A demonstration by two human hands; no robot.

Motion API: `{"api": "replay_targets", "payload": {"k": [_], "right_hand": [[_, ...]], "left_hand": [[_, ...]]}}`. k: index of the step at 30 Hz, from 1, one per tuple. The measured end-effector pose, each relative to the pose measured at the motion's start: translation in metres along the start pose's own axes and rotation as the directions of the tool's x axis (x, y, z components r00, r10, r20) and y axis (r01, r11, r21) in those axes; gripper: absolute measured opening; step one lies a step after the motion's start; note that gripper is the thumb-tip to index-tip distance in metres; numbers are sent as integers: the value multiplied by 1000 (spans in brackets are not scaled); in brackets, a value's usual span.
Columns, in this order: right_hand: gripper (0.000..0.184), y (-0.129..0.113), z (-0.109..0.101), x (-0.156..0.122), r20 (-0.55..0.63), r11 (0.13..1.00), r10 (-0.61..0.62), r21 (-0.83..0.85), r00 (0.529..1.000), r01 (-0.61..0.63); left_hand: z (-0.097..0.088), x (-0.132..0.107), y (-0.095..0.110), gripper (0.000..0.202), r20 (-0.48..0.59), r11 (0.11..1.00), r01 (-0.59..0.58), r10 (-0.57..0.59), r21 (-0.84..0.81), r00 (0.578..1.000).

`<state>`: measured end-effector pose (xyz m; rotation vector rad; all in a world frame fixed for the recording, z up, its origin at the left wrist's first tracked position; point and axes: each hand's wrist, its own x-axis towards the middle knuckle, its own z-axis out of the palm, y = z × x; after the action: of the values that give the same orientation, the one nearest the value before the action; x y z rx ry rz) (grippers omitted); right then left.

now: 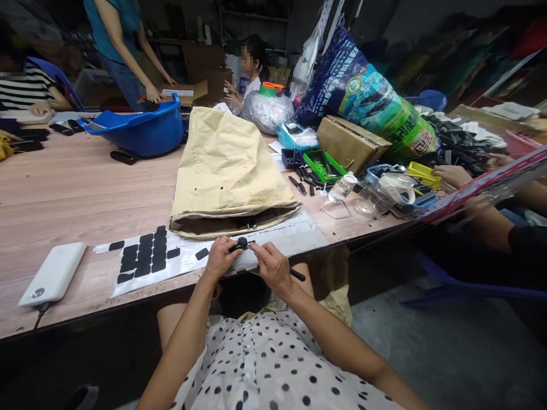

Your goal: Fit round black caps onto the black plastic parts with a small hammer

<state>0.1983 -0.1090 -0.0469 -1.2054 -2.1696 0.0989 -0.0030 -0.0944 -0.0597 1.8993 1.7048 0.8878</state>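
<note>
At the table's front edge, my left hand pinches a small black part with a round knob; its exact kind is too small to tell. My right hand is closed around a slim tool with a black handle, whose thin metal tip meets the black part. Just beyond both hands, a cream-coloured bag lies with its dark mouth toward me. To the left, a white sheet carries several black rounded pads, and one loose black pad lies close to my left hand.
A white power bank with a cable lies at left. Farther back are a blue basin, a green tray, a clear bottle, a cardboard box and a large printed sack. Co-workers sit and stand around the table.
</note>
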Motion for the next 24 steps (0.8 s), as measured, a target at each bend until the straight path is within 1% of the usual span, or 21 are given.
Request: {"api": "replay_targets", "payload": {"k": [4,8,13,17,20,24], "right_hand": [[37,4,3,-2,29,999,-4,-41,1000,5],[38,8,2,-2,-14,999,36,-30,999,-36],[37,12,3,-4,-4,999,39,-30,999,-39],[35,17,4,-2,-32,995,91,-31,995,-92],[35,31,1,3,-66,990,119,-65,991,-123],[32,64,-6,11,-81,975,135,-167,988,-147]], "left_hand": [[0,0,1,15,8,1000,18,-18,-19,1000],[2,1,-1,19,-5,999,32,-32,-34,999],[4,1,-3,19,-27,999,38,-39,-18,999],[5,1,-3,18,-47,1000,30,-30,6,998],[5,-1,-3,19,-61,998,37,-34,47,998],[6,-2,1,21,-63,994,32,-25,109,998]]}}
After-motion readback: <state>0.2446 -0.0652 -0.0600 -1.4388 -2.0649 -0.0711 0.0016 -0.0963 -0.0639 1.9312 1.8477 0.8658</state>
